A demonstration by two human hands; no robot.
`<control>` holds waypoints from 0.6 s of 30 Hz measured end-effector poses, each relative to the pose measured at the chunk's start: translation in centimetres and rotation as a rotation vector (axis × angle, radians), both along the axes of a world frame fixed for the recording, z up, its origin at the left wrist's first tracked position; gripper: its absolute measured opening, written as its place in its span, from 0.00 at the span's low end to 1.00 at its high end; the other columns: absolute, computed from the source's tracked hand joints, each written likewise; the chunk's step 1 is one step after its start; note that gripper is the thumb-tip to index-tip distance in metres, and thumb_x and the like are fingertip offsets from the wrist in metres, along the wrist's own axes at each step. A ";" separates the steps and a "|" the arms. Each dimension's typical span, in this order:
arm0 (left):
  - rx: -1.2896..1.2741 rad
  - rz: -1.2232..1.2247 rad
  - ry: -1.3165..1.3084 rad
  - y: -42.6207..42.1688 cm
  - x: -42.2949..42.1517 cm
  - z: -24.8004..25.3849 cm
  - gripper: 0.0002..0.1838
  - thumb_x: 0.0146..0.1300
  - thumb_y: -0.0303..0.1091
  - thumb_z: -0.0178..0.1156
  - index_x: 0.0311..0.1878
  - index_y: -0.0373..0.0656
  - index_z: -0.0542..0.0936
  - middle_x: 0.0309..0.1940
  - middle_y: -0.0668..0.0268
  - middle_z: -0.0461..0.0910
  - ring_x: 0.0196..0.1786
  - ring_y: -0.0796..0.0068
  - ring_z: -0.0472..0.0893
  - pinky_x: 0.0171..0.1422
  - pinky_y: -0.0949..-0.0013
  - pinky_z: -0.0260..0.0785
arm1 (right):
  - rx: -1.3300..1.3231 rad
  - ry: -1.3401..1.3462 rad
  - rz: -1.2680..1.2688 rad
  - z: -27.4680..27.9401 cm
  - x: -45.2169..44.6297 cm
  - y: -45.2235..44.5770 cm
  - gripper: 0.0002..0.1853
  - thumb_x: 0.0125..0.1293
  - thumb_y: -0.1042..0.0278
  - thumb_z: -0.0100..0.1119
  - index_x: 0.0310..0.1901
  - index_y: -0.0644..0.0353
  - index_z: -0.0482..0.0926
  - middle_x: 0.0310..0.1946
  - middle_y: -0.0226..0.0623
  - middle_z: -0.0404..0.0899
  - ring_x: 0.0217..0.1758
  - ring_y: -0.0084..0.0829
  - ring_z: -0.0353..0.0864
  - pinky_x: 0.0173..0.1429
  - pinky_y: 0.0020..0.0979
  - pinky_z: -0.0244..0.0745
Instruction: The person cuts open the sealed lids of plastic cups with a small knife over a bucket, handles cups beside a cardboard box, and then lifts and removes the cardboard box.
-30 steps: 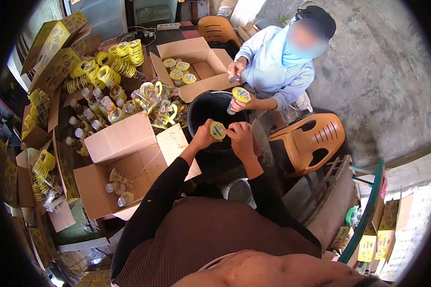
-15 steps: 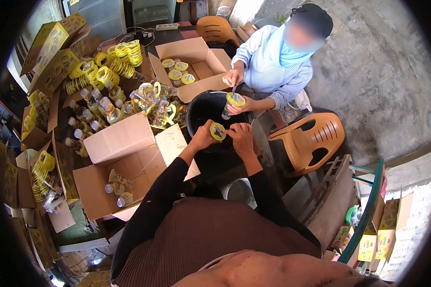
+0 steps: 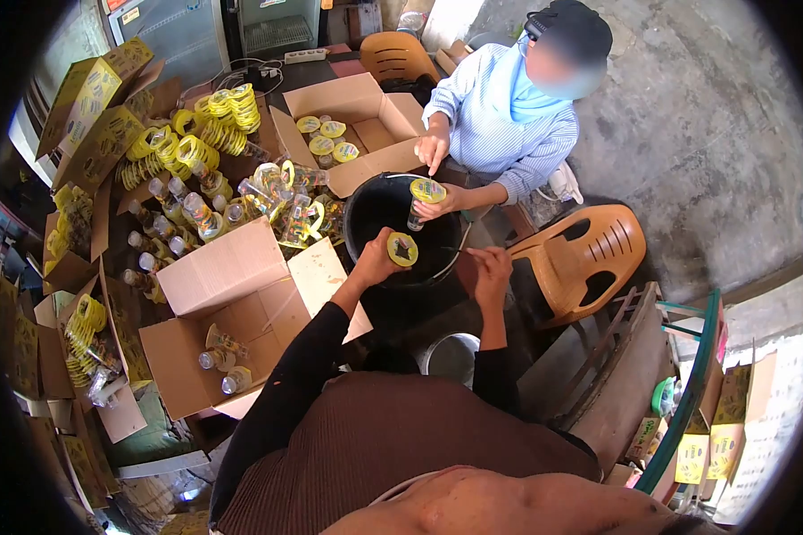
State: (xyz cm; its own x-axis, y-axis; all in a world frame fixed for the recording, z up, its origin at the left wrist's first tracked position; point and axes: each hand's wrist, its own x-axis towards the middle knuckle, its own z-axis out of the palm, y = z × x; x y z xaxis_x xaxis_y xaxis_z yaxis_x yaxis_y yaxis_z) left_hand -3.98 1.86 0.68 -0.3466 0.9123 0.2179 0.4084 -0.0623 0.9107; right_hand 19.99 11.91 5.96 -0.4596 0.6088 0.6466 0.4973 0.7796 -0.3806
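From my end of the head cam: hands are apart. My left hand (image 3: 375, 260) is wrapped round a yellow-topped cup (image 3: 402, 251), right by it, over the black bucket's (image 3: 348, 223) opening, near-left edge. Its torn top faces me, so the long axis looks roughly along my view, exact tilt hard to tell. My right hand (image 3: 491, 271), just outside the right rim, pinches a thin dark tool (image 3: 456, 250) pointing left at the cup, not touching.
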 end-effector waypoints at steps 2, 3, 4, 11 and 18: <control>-0.007 0.005 -0.019 -0.2 0.0 0.7 0.36 0.41 0.34 0.81 0.51 0.39 0.69 0.42 0.54 0.83 0.49 0.54 0.83 0.53 0.60 0.75 | -0.171 0.232 -0.042 -1.0 1.6 0.0 0.10 0.63 0.76 0.62 0.44 0.54 0.87 0.36 0.31 0.74 0.44 0.34 0.74 0.47 0.33 0.68; -0.014 0.011 -0.042 -0.3 -0.1 1.1 0.36 0.43 0.34 0.81 0.52 0.39 0.69 0.43 0.56 0.82 0.49 0.60 0.84 0.54 0.63 0.75 | -0.170 0.238 -0.047 -1.5 2.4 -0.1 0.10 0.63 0.76 0.62 0.44 0.54 0.87 0.36 0.31 0.74 0.44 0.34 0.74 0.47 0.33 0.68; -0.015 0.004 -0.036 0.0 -0.2 0.6 0.36 0.43 0.34 0.81 0.52 0.39 0.69 0.43 0.56 0.82 0.49 0.60 0.84 0.54 0.63 0.75 | -0.273 0.324 -0.085 -2.1 3.1 -0.1 0.09 0.65 0.75 0.62 0.44 0.55 0.87 0.37 0.32 0.74 0.44 0.32 0.74 0.46 0.32 0.69; 0.075 0.071 -0.423 0.0 -0.6 2.6 0.32 0.48 0.30 0.78 0.53 0.38 0.70 0.46 0.64 0.79 0.50 0.75 0.79 0.57 0.70 0.72 | -0.519 0.487 -0.259 -8.3 6.3 0.0 0.08 0.67 0.75 0.60 0.46 0.58 0.85 0.41 0.36 0.77 0.46 0.31 0.78 0.51 0.32 0.72; 0.105 0.097 -0.503 0.4 -1.3 4.7 0.30 0.51 0.36 0.77 0.52 0.34 0.72 0.43 0.61 0.82 0.45 0.75 0.82 0.51 0.70 0.75 | -0.633 0.372 -0.353 -16.7 6.3 -0.9 0.11 0.63 0.81 0.59 0.45 0.60 0.84 0.41 0.39 0.78 0.44 0.34 0.80 0.51 0.35 0.74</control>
State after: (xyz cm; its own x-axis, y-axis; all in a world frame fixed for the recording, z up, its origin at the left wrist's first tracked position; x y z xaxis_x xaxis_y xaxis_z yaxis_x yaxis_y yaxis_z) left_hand -5.25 2.23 5.35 -0.5140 0.8530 0.0908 -0.0699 -0.1472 0.9866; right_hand 26.27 10.99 -10.73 0.0049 0.9790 0.2038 0.4282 0.1821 -0.8852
